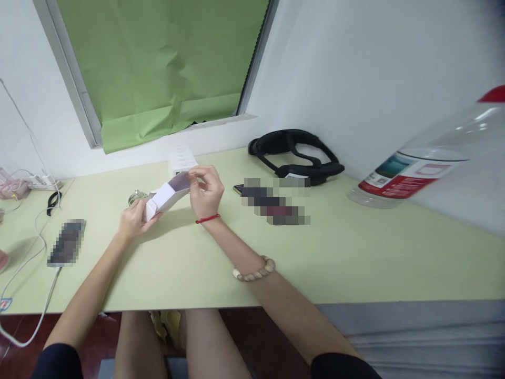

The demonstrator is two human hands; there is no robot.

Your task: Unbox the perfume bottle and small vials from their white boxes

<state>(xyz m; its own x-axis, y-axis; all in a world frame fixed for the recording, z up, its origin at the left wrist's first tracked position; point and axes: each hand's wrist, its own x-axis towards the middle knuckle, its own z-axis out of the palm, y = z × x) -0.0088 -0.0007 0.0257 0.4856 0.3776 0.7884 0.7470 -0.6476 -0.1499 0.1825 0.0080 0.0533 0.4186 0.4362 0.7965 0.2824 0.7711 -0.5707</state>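
Above the pale yellow-green table, a small white cardboard box (163,197) is held tilted between both hands. My left hand (133,220) is closed round its near left end, thumb on top and fingers below. At the far right end, the thumb and fingertips of my right hand (208,190) pinch a greyish flap or panel of the box. What lies inside the box cannot be made out. A greenish clear round object (137,197) sits just behind my left hand, partly hidden. Behind the box stands a stack of white boxes or packets (181,158).
A black headset (298,152) lies at the back by the wall. In front of it is a blurred-out phone-like object (272,202). A large clear bottle (414,163) stands on the right. To the left are a phone (67,243) on a white cable and a black wristband (54,202).
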